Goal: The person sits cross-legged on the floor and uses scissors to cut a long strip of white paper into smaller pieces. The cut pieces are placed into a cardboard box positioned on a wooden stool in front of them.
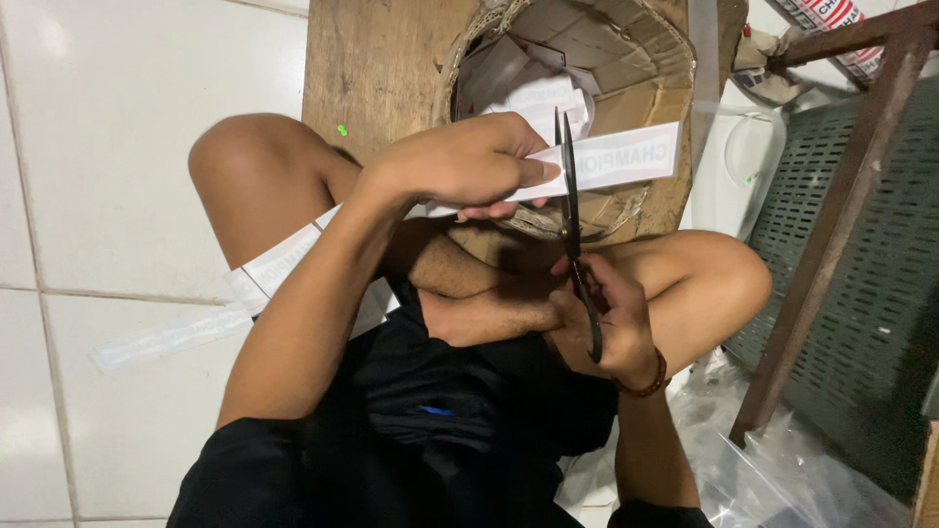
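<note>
White tiled floor (117, 147) under me, my left hand (460, 161) pinching a printed paper strip (626, 156), my right hand (606, 323) closed around black scissors (570, 196) over a cardboard box (626, 59).

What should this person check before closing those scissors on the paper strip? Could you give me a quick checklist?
1. Strip held firmly: ok. The left hand pinches the paper strip just left of the blades.
2. Blades across the strip: ok. The scissors stand upright across it.
3. Fingers clear of the blades: not ok. The left thumb tip lies very close to the cutting line.
4. Grip on the handles: ok. The right hand holds them.
5. Catch for the cut piece: ok. The free end hangs over the open cardboard box.
6. Cut on the right mark: cannot tell.
</note>
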